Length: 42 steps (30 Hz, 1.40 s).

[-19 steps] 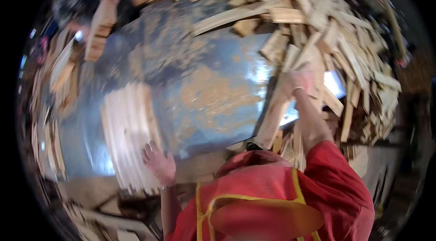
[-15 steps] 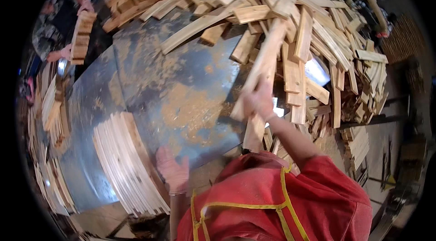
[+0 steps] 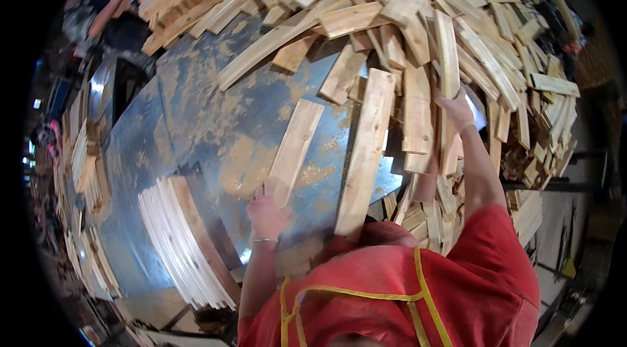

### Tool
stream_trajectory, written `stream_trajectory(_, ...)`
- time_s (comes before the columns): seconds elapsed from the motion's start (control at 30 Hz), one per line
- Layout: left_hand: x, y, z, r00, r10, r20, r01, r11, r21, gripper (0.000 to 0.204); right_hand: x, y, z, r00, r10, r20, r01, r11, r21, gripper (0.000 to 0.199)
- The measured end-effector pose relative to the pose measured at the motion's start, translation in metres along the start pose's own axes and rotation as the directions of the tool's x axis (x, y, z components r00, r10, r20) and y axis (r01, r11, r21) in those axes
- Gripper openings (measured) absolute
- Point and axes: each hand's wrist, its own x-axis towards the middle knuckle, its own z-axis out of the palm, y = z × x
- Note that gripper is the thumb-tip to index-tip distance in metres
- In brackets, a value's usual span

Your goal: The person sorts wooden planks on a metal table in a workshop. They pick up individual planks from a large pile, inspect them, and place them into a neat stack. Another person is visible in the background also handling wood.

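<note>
My left hand [image 3: 266,208] grips the near end of a short pale wooden plank [image 3: 295,148] that lies flat on the dusty metal table [image 3: 196,118]. Just to its right, a longer plank [image 3: 364,151] lies on the table with its near end against my red apron. My right hand [image 3: 457,110] is stretched out into the big heap of loose planks [image 3: 418,27], with its fingers at the lower end of an upright plank [image 3: 447,53]. Whether it grips that plank is unclear.
A neat fanned stack of thin slats [image 3: 183,242] sits at the table's near left edge. More plank stacks [image 3: 85,161] stand on the far left. Another person's arm [image 3: 111,4] shows at the top left. Planks spill over the table's right edge [image 3: 522,151].
My left hand has moved from the table's bare edge onto the short plank. The long plank that my right hand held now lies on the table, and that hand has reached back into the heap.
</note>
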Motion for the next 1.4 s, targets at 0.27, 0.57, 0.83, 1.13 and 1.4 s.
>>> stream_trajectory(0.27, -0.05, -0.021, 0.003, 0.874, 0.258, 0.413, 0.484, -0.383, -0.787, 0.058, -0.149, -0.067, 0.059, 0.798, -0.091, 0.596, -0.436, 0.595, 0.675, 0.05)
stream_trajectory(0.57, -0.133, -0.132, 0.002, 0.882, -0.367, -0.297, 0.391, 0.92, 0.024, 0.076, -0.29, -0.098, 0.258, 0.67, -0.218, 0.709, -0.318, 0.78, 0.54, 0.023)
stream_trajectory(0.83, -0.194, -0.201, -0.007, 0.872, -0.225, -0.435, 0.286, 0.955, 0.08, 0.075, -0.444, -0.187, 0.356, 0.026, -0.625, 0.781, 0.875, 0.392, 0.285, 0.025)
stream_trajectory(1.13, -0.202, -0.181, -0.008, 0.812, -0.499, -0.302, 0.571, 0.787, 0.233, 0.087, -0.378, -0.265, 0.237, 0.636, -0.488, 0.598, 0.422, 0.868, 0.26, 0.065)
stream_trajectory(1.4, -0.133, -0.08, 0.015, 0.975, 0.095, -0.201, -0.067, 0.987, 0.143, 0.104, -0.079, -0.029, 0.047, 0.899, -0.176, -0.401, -0.085, 0.829, -0.553, 0.085)
